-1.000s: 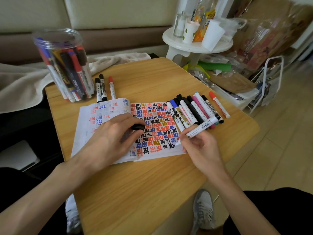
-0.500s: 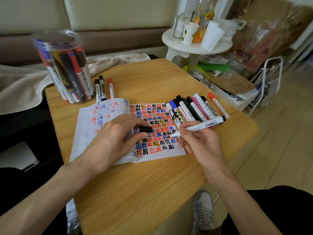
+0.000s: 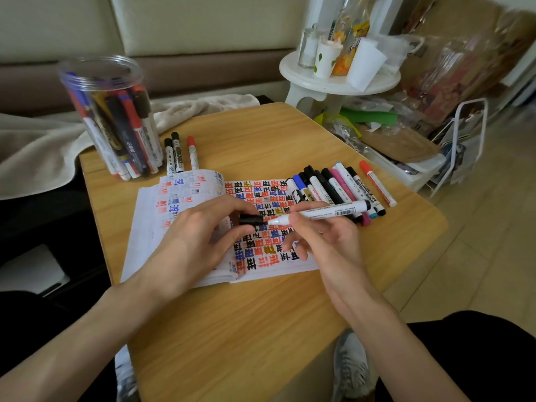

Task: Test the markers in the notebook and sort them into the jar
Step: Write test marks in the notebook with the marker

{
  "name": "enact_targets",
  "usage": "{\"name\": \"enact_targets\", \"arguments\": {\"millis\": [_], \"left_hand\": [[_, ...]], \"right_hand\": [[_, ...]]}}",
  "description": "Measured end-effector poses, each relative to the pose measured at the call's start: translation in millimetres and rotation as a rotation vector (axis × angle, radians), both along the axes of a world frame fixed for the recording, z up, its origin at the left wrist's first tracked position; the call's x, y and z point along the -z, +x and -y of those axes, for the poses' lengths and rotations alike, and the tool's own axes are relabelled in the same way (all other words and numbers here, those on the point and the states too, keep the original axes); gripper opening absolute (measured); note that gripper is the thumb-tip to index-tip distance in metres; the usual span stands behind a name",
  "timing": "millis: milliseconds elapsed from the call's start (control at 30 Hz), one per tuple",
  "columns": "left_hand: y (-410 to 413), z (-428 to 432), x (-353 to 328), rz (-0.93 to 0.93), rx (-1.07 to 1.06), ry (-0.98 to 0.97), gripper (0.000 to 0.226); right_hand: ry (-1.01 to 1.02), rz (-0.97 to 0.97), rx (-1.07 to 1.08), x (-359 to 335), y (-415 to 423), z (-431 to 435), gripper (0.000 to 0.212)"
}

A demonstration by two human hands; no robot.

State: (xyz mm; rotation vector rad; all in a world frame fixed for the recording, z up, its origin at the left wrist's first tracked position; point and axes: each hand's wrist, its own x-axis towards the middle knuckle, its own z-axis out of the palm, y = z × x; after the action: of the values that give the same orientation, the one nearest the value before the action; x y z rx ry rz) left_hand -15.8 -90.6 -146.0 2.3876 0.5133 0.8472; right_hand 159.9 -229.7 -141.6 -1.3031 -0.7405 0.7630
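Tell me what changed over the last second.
The right hand lifted the marker off the notebook and swung its tip left, level with the cap. The left hand, still pinching the cap, brought it right until it nearly meets the tip. The notebook, jar and row of markers stayed put.

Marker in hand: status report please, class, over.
Left hand pinches black cap. Right hand grips white marker, tip at cap's mouth, not seated. Nothing between them.
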Motion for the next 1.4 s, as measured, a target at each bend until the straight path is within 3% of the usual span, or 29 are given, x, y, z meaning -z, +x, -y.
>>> {"name": "enact_targets", "arguments": {"millis": [367, 533, 1000, 1200, 1333, 1400], "left_hand": [[-3.1, -1.3, -0.8, -0.026, -0.002, -0.059, 0.029], [-5.3, -4.1, -0.5, -0.064, -0.036, -0.011, 0.023], [-10.4, -5.4, -5.6, 0.013, -0.071, -0.08, 0.02], [-17.1, -20.7, -14.9, -0.079, -0.045, -0.244, 0.022], [-20.7, -27.2, -26.1, 0.035, -0.059, -0.4, 0.017], [-24.5, -27.9, -32.6, 0.137, -0.079, -0.5, 0.02]], "right_hand": [[0.035, 0.051, -0.062, 4.4, -10.0, -7.9, 0.017], [0.076, -0.017, -0.059, 8.6, -14.5, -13.4, 0.024], [0.162, 0.179, -0.013, 8.4, -21.0, -31.6, 0.023], [0.007, 0.027, -0.076, 2.9, -20.3, -40.7, 0.029], [-0.022, -0.188, -0.035, -3.8, -12.3, -43.1, 0.038], [-0.017, -0.2, -0.038, -8.3, -10.0, -44.2, 0.039]]}}
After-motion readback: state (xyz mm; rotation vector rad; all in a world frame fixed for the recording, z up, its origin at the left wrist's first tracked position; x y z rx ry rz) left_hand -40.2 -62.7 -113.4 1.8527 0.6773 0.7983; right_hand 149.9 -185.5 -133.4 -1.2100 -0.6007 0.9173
